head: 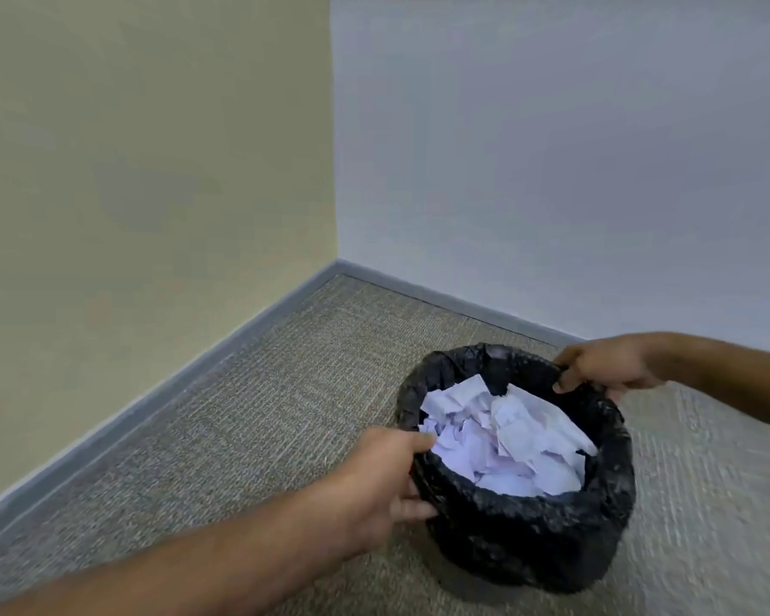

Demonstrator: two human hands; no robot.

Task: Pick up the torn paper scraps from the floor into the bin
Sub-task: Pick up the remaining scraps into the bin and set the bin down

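Observation:
A round bin (525, 549) lined with a black plastic bag stands on the carpet at the lower right. Torn and crumpled white paper scraps (507, 437) fill its inside. My left hand (387, 477) grips the bin's near left rim, thumb over the edge and fingers curled under the bag. My right hand (605, 366) grips the far right rim, fingers curled over the bag's edge. I see no loose scraps on the visible carpet.
Grey-beige carpet (285, 393) runs to a room corner. A yellowish wall (152, 171) is on the left and a pale grey wall (552, 148) on the right, both with a grey skirting board (196, 371) along the floor.

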